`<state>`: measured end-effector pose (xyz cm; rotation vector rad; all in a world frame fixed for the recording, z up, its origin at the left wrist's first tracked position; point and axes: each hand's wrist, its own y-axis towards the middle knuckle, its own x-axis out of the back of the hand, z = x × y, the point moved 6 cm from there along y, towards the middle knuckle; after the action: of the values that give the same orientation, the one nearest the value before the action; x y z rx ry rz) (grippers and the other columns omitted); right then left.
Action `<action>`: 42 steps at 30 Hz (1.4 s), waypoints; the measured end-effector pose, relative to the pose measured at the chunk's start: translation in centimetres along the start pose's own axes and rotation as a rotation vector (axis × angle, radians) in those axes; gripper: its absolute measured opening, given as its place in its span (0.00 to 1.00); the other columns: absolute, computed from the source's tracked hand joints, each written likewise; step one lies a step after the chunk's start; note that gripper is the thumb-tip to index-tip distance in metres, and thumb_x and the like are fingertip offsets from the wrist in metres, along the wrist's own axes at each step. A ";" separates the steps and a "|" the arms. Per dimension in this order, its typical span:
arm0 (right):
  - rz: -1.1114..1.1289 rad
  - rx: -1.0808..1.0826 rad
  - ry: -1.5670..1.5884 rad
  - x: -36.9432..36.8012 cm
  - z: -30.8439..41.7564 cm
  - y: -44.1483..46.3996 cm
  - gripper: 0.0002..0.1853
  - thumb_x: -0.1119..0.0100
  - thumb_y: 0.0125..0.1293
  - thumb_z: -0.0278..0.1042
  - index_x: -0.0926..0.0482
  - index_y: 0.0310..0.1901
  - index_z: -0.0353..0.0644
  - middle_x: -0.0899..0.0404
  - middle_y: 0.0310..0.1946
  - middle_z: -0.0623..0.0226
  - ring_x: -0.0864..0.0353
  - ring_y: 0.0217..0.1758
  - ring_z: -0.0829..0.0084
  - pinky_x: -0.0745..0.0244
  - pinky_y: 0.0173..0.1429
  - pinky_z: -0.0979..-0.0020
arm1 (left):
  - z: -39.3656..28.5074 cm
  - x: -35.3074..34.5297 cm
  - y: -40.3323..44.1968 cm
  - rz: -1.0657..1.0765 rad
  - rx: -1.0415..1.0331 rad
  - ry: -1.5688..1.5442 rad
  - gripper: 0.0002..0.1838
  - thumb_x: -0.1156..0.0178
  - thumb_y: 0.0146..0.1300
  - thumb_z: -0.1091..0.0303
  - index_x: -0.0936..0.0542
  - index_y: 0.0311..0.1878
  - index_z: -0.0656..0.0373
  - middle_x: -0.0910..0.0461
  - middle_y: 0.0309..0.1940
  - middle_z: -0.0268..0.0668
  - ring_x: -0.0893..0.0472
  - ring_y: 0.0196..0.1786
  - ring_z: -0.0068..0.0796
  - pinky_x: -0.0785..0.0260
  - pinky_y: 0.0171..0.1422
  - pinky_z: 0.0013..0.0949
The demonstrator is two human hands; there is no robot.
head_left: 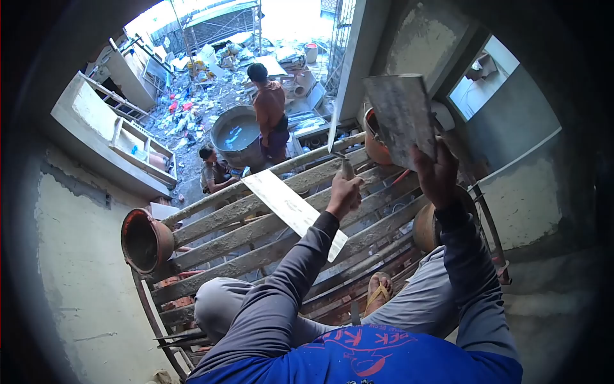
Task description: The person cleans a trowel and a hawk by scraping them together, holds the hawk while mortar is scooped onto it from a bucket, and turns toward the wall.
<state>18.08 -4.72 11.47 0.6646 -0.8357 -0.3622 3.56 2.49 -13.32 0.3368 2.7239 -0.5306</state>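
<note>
My left hand (345, 194) is closed around the handle of a trowel (333, 128), whose blade points up and shows nearly edge-on. My right hand (437, 171) grips a flat grey rectangular board (400, 118) at its lower edge, tilted up in front of the wall. What is on the board's far side is hidden. Below my left hand, a long pale panel (291, 210) lies slantwise across the scaffold planks (224, 246). Just behind the grey board stands an orange bucket (377, 153), partly covered by it.
I sit on the scaffold, one sandalled foot (378, 291) on it. A bucket (148, 242) stands at the left end, another (424, 228) beside my right forearm. Two people (269, 105) are below, near a large round tub (240, 152). Rubble and litter (185, 118) cover the ground. Walls flank both sides.
</note>
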 end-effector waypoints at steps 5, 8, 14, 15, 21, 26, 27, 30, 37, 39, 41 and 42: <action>0.282 0.039 -0.138 -1.9 0.3 -1.3 0.11 0.41 0.66 0.38 0.23 0.42 0.38 0.22 0.29 0.48 0.17 0.36 0.47 0.23 0.38 0.59 | -2.5 0.4 0.0 0.121 -0.017 0.196 0.10 0.37 0.57 0.75 0.29 0.39 0.60 0.31 0.19 0.30 0.29 0.14 0.22 0.36 0.16 0.30; 0.253 0.043 -0.106 -2.0 0.9 -1.2 0.11 0.41 0.66 0.36 0.23 0.42 0.38 0.21 0.31 0.51 0.17 0.36 0.48 0.23 0.38 0.57 | -4.2 0.4 0.3 0.226 -0.032 0.259 0.10 0.37 0.56 0.75 0.28 0.39 0.60 0.29 0.20 0.31 0.27 0.15 0.20 0.34 0.17 0.27; 0.268 0.204 -0.192 -3.6 0.9 -0.9 0.11 0.40 0.66 0.36 0.23 0.43 0.39 0.21 0.32 0.55 0.18 0.34 0.51 0.24 0.38 0.57 | -5.6 0.6 0.1 0.234 -0.111 0.251 0.10 0.38 0.56 0.75 0.29 0.38 0.59 0.29 0.21 0.31 0.28 0.15 0.20 0.34 0.16 0.27; 0.326 0.266 -0.276 -4.2 0.9 -1.0 0.11 0.40 0.66 0.36 0.24 0.44 0.39 0.21 0.31 0.56 0.18 0.34 0.52 0.24 0.38 0.58 | -5.7 0.7 0.1 0.233 -0.126 0.254 0.10 0.38 0.56 0.75 0.29 0.38 0.59 0.29 0.21 0.31 0.28 0.15 0.20 0.34 0.16 0.27; 0.192 0.313 -0.201 -4.2 3.9 0.0 0.09 0.40 0.64 0.34 0.23 0.43 0.41 0.21 0.31 0.58 0.19 0.32 0.55 0.26 0.38 0.58 | -5.5 2.1 0.5 0.273 -0.149 0.192 0.10 0.38 0.55 0.76 0.30 0.38 0.59 0.30 0.21 0.31 0.28 0.15 0.20 0.34 0.16 0.28; 0.316 0.354 -0.389 -7.2 2.4 -1.0 0.07 0.41 0.65 0.32 0.24 0.43 0.43 0.24 0.28 0.61 0.20 0.31 0.57 0.29 0.35 0.59 | -5.8 3.2 0.2 0.279 -0.129 0.184 0.09 0.40 0.54 0.78 0.29 0.37 0.59 0.29 0.21 0.31 0.27 0.15 0.21 0.34 0.17 0.28; 0.304 0.359 -0.372 -7.5 3.0 -0.9 0.07 0.41 0.65 0.32 0.24 0.43 0.43 0.24 0.28 0.62 0.20 0.31 0.58 0.29 0.35 0.59 | -5.7 3.5 0.2 0.288 -0.137 0.162 0.09 0.40 0.54 0.78 0.29 0.37 0.59 0.29 0.21 0.31 0.27 0.15 0.21 0.34 0.17 0.28; 0.186 0.388 -0.256 -6.4 5.0 -0.2 0.07 0.40 0.63 0.32 0.24 0.42 0.43 0.24 0.28 0.62 0.20 0.31 0.58 0.30 0.35 0.59 | -5.3 4.3 0.1 0.306 -0.144 0.116 0.10 0.40 0.53 0.78 0.29 0.38 0.59 0.29 0.22 0.31 0.28 0.16 0.21 0.35 0.17 0.28; 0.340 0.356 -0.283 -8.1 2.8 -0.5 0.08 0.40 0.63 0.31 0.24 0.42 0.43 0.23 0.30 0.62 0.20 0.32 0.57 0.29 0.36 0.59 | -4.4 5.7 0.6 0.385 -0.093 0.097 0.10 0.39 0.52 0.78 0.27 0.38 0.60 0.28 0.23 0.32 0.27 0.16 0.22 0.34 0.18 0.28; 0.240 0.338 -0.204 -6.8 3.6 0.2 0.08 0.39 0.62 0.32 0.23 0.42 0.43 0.23 0.30 0.63 0.20 0.32 0.57 0.29 0.36 0.59 | -4.0 5.8 0.8 0.417 -0.079 0.028 0.11 0.38 0.51 0.74 0.26 0.39 0.61 0.27 0.26 0.34 0.28 0.17 0.24 0.34 0.19 0.30; 0.242 0.334 -0.195 -7.1 3.0 0.1 0.08 0.38 0.61 0.32 0.23 0.41 0.43 0.22 0.30 0.63 0.19 0.33 0.57 0.29 0.37 0.59 | -4.1 5.5 0.6 0.463 -0.057 -0.027 0.12 0.38 0.50 0.73 0.26 0.39 0.62 0.27 0.27 0.35 0.28 0.17 0.26 0.34 0.20 0.32; 0.291 0.341 -0.232 -7.4 2.5 0.0 0.08 0.38 0.61 0.32 0.23 0.40 0.42 0.22 0.31 0.62 0.19 0.33 0.56 0.29 0.37 0.59 | -4.5 5.1 0.3 0.466 -0.075 -0.037 0.12 0.39 0.49 0.71 0.25 0.38 0.63 0.27 0.25 0.35 0.28 0.18 0.27 0.34 0.21 0.32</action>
<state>11.51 -1.72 8.50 0.8119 -1.2147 -0.0308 -2.25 5.40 -11.42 0.8988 2.4989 -0.2987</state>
